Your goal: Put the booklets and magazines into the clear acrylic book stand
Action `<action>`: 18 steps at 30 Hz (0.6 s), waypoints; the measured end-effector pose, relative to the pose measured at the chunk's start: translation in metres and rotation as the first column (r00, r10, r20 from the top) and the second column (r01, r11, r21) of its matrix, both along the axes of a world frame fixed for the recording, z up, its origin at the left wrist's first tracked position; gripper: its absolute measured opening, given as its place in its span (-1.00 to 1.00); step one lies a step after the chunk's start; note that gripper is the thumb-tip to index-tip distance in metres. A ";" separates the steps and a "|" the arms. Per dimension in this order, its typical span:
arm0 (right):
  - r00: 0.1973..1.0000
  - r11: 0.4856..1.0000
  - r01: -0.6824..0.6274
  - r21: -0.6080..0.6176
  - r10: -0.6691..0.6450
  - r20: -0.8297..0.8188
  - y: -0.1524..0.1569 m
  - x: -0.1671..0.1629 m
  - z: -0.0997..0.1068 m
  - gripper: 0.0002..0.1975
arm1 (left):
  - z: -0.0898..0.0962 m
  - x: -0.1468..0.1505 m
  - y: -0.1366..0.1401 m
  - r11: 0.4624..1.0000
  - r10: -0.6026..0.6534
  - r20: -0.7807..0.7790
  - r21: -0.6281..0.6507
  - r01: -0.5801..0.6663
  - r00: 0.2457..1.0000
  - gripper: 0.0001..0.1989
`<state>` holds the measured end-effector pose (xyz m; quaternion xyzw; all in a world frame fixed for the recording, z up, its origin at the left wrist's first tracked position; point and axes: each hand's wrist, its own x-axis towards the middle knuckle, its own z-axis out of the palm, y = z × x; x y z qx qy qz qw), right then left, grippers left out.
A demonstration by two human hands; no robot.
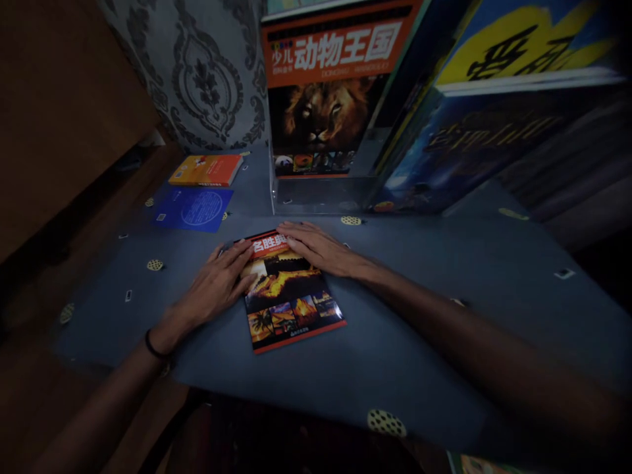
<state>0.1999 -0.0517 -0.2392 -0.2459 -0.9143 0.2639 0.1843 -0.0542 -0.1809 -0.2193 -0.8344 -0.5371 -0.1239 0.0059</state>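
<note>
A book (289,289) with a red and black cover and small photos along its bottom lies flat on the blue tablecloth (415,342). On its upper left edge rests my left hand (212,283), fingers stretched out, a dark band on the wrist. My right hand (320,247) lies flat across the upper right corner, fingers extended and covering part of the title. Neither hand is wrapped round anything. Behind the book, a lion-cover book (326,118) stands upright in a clear acrylic holder (316,196).
To the right, a dark blue book (454,145) stands in front of a blue and yellow book (533,39). An orange book (207,170) and a flat blue booklet (195,207) lie at the back left. Patterned wallpaper (202,72) rises behind the table.
</note>
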 end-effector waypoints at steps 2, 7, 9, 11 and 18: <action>1.000 1.000 0.000 -0.003 0.000 -0.016 0.001 -0.001 -0.001 -0.35 | 0.003 0.008 0.003 0.999 -0.029 -0.024 -0.024 0.029 0.999 -0.42; 0.999 1.000 -0.004 0.003 0.005 -0.046 0.000 -0.003 0.000 -0.34 | 0.004 0.040 0.013 0.986 -0.146 -0.027 -0.091 0.143 0.989 -0.36; 0.999 1.000 -0.007 -0.009 0.006 -0.039 -0.001 -0.002 0.002 -0.36 | 0.004 0.055 0.014 0.975 -0.195 -0.020 -0.110 0.192 0.981 -0.36; 1.000 1.000 -0.009 -0.024 0.008 -0.028 -0.002 -0.002 0.004 -0.39 | 0.005 0.070 0.012 0.960 -0.252 -0.006 -0.124 0.249 0.968 -0.37; 1.000 0.999 0.000 -0.034 0.000 -0.014 -0.004 -0.002 0.008 -0.43 | 0.009 0.103 -0.011 0.875 -0.448 0.076 -0.167 0.454 0.891 -0.46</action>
